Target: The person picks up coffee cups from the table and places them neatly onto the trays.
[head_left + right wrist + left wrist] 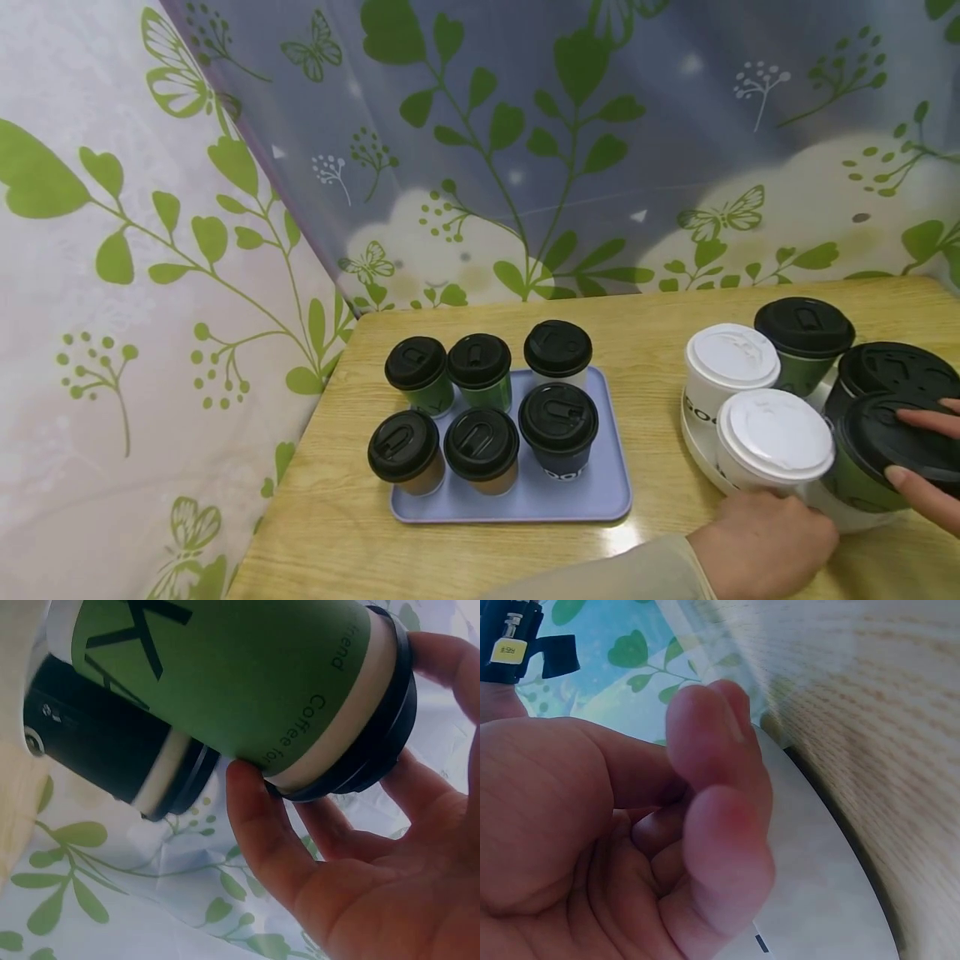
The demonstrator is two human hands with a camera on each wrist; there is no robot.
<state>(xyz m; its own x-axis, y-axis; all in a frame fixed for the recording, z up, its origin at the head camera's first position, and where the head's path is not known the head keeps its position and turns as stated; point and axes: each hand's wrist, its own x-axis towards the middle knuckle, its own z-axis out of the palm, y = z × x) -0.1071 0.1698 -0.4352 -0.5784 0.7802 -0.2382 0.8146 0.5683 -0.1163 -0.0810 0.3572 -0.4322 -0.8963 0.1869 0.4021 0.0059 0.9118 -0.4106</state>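
Observation:
At the right of the head view, my right hand point(930, 500) is over the black lid of a green paper cup point(866, 492). In the right wrist view my thumb and fingers grip this green cup point(247, 682) around its lid. My left hand point(772, 542) is curled at the front of a round white plate point(697, 454), below a white-lidded cup point(778, 437). The left wrist view has the curled fingers point(727, 847) close beside a white curved surface, with nothing visible between them. Also on the plate are another white-lidded cup point(731, 362) and black-lidded cups point(806, 329).
Left of the plate, a light purple tray point(611, 500) holds several black-lidded cups point(480, 446) in two rows. Both stand on a wooden table point(652, 358). A leaf-patterned curtain point(480, 167) hangs behind and to the left.

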